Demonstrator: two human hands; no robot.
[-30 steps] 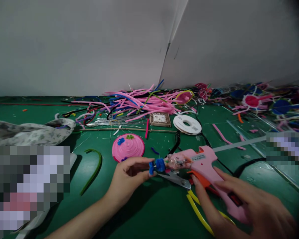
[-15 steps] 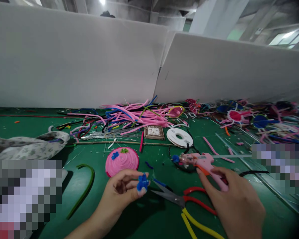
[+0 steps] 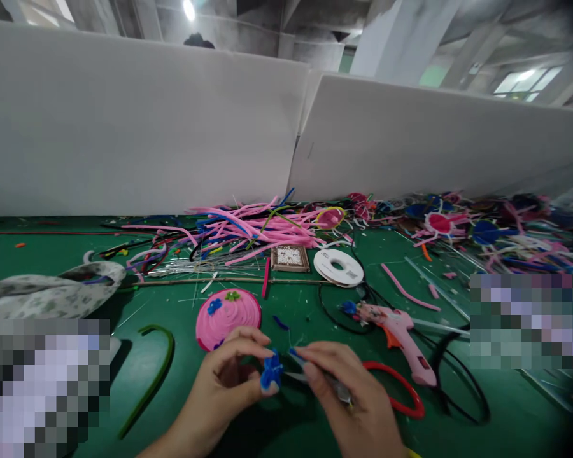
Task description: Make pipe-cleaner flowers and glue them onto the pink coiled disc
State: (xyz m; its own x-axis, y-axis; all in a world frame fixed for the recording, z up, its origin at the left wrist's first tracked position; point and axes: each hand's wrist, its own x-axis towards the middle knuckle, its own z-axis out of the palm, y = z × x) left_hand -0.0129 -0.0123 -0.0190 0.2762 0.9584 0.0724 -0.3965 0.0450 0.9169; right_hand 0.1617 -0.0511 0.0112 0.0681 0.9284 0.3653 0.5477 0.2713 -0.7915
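My left hand (image 3: 233,375) pinches a small blue pipe-cleaner flower (image 3: 271,372) between thumb and fingertips. Close on its right, my right hand (image 3: 346,388) has thumb and forefinger closed on a short blue pipe-cleaner piece (image 3: 296,356). Under that hand lie scissors with red and yellow handles (image 3: 410,407); the hand covers most of their blades. A pink coiled disc (image 3: 232,321), decorated with blue and green flowers, rests just beyond my left hand. The pink glue gun (image 3: 401,334) lies on its side on the table, to the right.
Behind is a heap of pink pipe cleaners (image 3: 262,222), with a white spool (image 3: 339,267) and a small framed square (image 3: 290,259) before it. A green pipe cleaner (image 3: 157,375) curves at left. The glue gun's black cable (image 3: 463,375) loops at right. White panels (image 3: 148,121) close off the back.
My right hand has let go of the glue gun and moved left over the scissors, taking up the blue piece beside their blades. My left hand still holds the blue flower.
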